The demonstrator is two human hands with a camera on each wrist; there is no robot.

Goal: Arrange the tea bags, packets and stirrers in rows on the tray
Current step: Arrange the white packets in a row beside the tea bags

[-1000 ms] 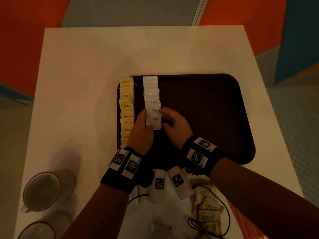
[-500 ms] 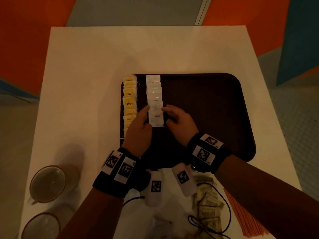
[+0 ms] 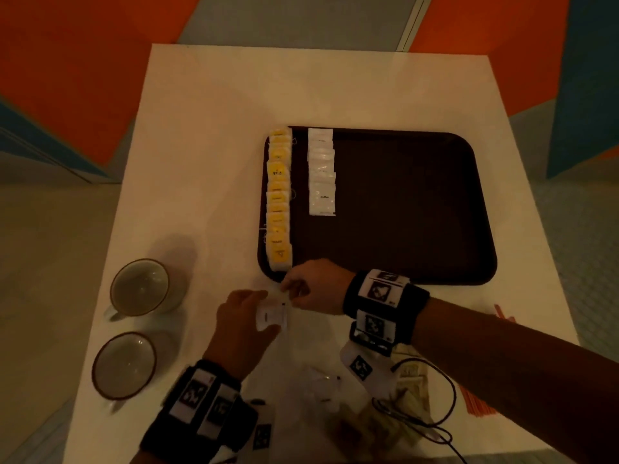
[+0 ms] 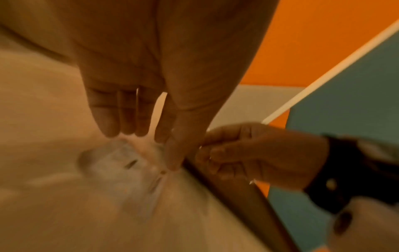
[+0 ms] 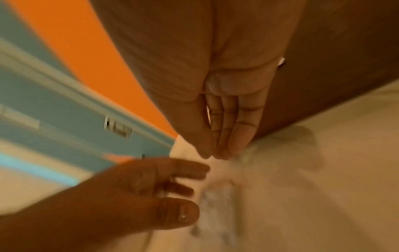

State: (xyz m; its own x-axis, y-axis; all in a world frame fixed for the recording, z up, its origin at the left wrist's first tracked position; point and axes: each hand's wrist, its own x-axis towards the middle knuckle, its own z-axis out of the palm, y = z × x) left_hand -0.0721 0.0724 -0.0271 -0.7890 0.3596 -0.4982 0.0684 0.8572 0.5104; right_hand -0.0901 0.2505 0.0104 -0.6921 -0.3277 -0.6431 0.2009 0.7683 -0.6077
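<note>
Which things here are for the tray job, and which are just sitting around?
For the job: tray, yellow tea bags, white packets, loose white packet, brownish packets, orange stirrers.
Just sitting around: two cups, black cable.

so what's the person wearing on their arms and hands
Both forearms are bare, with no sleeves or gloves. Each wrist carries a wide black band: the left wrist band and the right wrist band both bear white rectangular tags printed with black square-pattern markers. A thin black cable loops over the table beneath the right forearm.
</note>
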